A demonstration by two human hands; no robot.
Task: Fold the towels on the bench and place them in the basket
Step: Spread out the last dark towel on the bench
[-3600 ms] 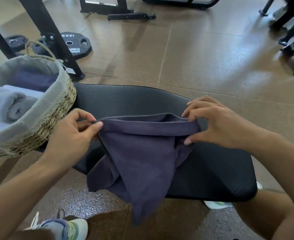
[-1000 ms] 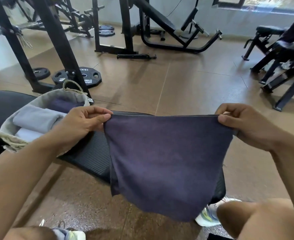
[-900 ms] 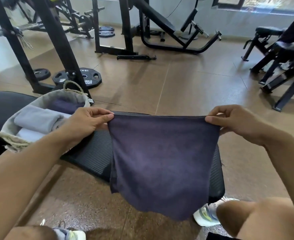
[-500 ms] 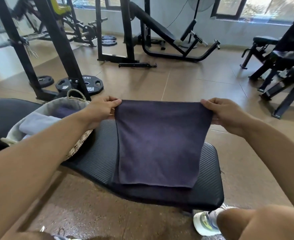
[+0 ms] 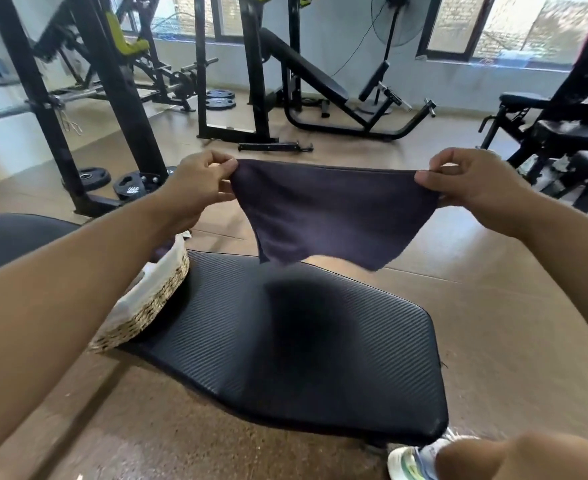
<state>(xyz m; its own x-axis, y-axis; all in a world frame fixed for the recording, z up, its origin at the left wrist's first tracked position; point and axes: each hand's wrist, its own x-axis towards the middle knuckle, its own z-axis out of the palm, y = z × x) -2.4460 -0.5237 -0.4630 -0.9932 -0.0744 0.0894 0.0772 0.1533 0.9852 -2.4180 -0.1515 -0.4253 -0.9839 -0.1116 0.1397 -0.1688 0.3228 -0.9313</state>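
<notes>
A dark purple towel (image 5: 327, 213) hangs in the air above the black padded bench (image 5: 320, 358), stretched between both hands. My left hand (image 5: 199, 185) pinches its top left corner and my right hand (image 5: 472, 185) pinches its top right corner. The towel's lower edge swings free, clear of the bench, and casts a shadow on the pad. A woven basket (image 5: 154, 299) with a light cloth liner stands on the bench's left part. My left forearm hides most of the basket and its contents.
Black rack posts (image 5: 112, 98) and weight plates (image 5: 130, 185) stand on the brown floor behind the basket. An incline bench (image 5: 320, 84) is farther back, another bench (image 5: 562, 133) at right. My shoe (image 5: 414, 462) and knee are at the bench's near right corner.
Both hands have lifted the towel up and forward, off the bench where its lower part lay half a second ago. It now hangs free in the air. The view has tilted up.
</notes>
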